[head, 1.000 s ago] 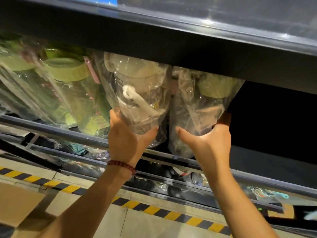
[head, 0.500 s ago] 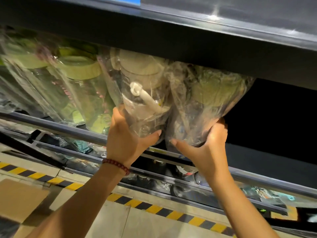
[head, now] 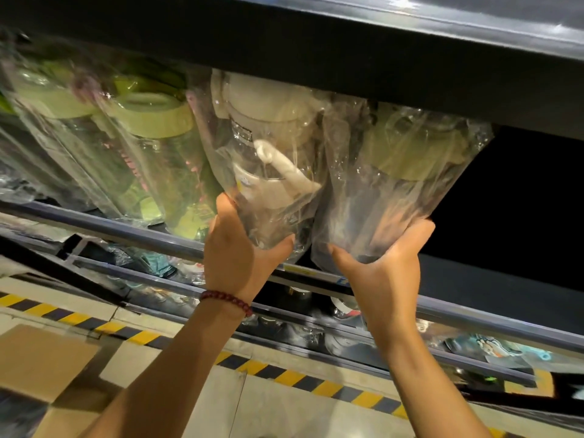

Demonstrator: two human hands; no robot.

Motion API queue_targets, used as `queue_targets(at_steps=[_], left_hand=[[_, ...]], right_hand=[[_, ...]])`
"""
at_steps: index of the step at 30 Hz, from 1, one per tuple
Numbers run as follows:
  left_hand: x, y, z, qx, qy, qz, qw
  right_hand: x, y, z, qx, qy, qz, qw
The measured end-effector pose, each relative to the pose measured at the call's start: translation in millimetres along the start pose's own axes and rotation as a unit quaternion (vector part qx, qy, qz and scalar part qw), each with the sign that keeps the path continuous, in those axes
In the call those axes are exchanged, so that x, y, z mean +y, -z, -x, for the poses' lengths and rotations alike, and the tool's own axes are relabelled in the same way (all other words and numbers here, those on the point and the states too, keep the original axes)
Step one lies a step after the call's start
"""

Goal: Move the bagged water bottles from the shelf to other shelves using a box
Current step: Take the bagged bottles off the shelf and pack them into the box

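My left hand [head: 240,254] cups the bottom of a clear bagged water bottle with a cream lid and strap [head: 268,159]. Right beside it, my right hand [head: 385,270] holds the base of a second bagged bottle with a pale green lid [head: 401,159]. Both bottles tilt back with their tops under the dark upper shelf [head: 316,58], above the grey front rail [head: 126,227]. To the left, more bagged bottles with green lids [head: 148,121] lean in a row on the same shelf. A cardboard box [head: 41,358] sits on the floor at lower left.
To the right of the held bottles the shelf is a dark gap [head: 521,200]. Lower shelf rails [head: 316,343] hold other bagged goods. Yellow-and-black hazard tape [head: 300,379] runs along the floor below.
Both hands have pushed the two bagged bottles up and further under the upper shelf, and the bottles now sit closer together. The view has tilted slightly.
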State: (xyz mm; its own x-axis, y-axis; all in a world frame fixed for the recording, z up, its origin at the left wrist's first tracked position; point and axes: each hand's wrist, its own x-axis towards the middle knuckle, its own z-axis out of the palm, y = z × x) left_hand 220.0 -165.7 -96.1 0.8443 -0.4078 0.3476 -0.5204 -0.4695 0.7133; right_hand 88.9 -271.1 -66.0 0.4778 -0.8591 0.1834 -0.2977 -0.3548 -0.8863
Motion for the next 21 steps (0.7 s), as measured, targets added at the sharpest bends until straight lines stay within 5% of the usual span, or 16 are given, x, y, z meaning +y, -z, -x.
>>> queue_targets(at_steps=[11, 21], left_hand=[[16, 21, 1, -0.062, 0.026, 0.039, 0.997], [52, 80, 29, -0.146, 0.003, -0.031, 0.989]], right_hand=[[-2, 15, -1, -0.065, -0.004, 0.01, 0.998], [-27, 79, 28, -0.095, -0.019, 0.238, 0.966]])
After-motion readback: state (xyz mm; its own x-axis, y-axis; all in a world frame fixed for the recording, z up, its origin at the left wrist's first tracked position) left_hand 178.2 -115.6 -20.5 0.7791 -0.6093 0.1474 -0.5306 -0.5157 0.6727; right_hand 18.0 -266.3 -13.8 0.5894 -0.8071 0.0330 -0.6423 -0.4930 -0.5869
